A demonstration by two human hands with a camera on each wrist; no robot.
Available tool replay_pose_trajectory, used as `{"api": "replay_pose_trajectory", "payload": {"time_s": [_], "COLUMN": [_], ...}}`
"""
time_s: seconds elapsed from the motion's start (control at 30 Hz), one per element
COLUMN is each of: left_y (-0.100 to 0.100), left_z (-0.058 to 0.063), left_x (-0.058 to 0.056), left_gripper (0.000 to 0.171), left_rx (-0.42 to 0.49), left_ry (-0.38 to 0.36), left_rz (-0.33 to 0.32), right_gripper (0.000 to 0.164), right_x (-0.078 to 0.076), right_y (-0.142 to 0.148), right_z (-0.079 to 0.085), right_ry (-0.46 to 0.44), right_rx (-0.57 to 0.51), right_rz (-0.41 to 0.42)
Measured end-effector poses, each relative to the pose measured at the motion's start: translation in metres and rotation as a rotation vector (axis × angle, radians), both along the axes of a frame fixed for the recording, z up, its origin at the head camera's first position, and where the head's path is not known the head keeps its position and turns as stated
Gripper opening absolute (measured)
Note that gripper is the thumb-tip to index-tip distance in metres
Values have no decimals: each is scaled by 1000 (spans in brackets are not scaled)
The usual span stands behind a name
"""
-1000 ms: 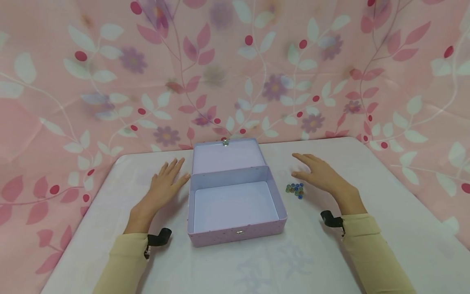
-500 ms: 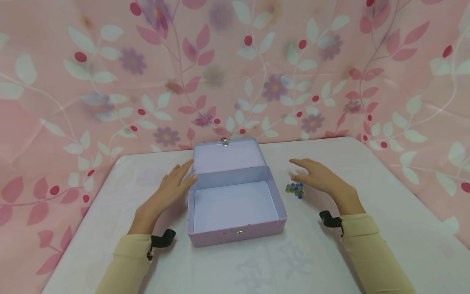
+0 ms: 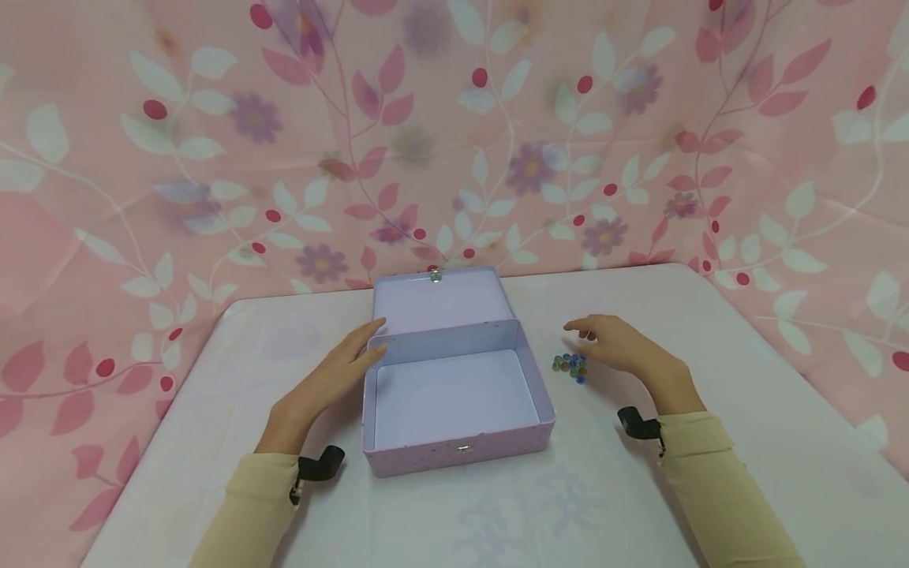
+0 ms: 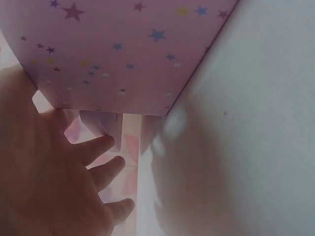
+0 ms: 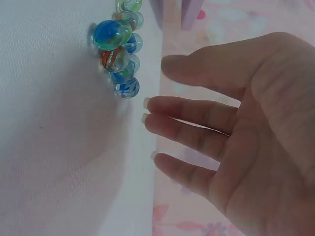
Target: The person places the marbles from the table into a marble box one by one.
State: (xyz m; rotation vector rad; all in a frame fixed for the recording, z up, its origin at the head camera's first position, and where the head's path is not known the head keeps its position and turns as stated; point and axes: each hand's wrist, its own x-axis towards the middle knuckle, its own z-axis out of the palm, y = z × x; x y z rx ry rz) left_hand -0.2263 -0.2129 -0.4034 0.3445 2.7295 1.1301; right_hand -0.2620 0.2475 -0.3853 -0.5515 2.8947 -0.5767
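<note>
A lilac tin box stands on the table with its lid tipped back; its inside is bare. My left hand is at the box's back left corner, thumb and forefinger overlapping the rim. In the left wrist view the other fingers spread loosely beside the star-printed wall. Right of the box, several glass marbles lie in a cluster. Over their far right side hovers my right hand, fingers bent slightly downward. The right wrist view shows nothing between its thumb and fingers, with the marbles just beyond the fingertips.
A white cloth covers the table. Behind it and at both sides hangs a pink floral curtain. Small metal clasps sit on the lid's edge and the box's front wall. Black camera mounts stick out from both wrists.
My left hand has moved right, from the table beside the box to its rim. The right hand has lowered slightly toward the marbles, its fingers bending down. Box and marbles stay put.
</note>
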Motion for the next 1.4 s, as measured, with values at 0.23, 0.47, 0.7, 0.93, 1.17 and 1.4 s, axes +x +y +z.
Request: {"api": "replay_pose_trajectory", "payload": {"time_s": [0.23,0.47,0.7,0.93,1.17,1.4], "left_y": [0,0,1,3,1,-1], "left_z": [-4,-5,-5,-1,0,1], "left_x": [1,1,1,3,2,2], "left_gripper": [63,62,59,59,59,58], "left_rx": [22,22,94,191,246,234], "left_ry": [-10,-24,-75,-162,-198,-217], "left_rz": [-8,-1,-7,-16,-40,-57], "right_gripper": [34,32,27,26,30,30], "right_x": [-4,-4,-3,-3,-3,-4], "right_y": [1,3,3,3,3,2], "right_z": [-4,-5,-5,-4,-5,-8], "right_ry": [-23,-45,-55,-42,-37,-35], "right_rx": [35,32,21,34,46,45], "right_rz": [-6,-14,-16,0,6,16]}}
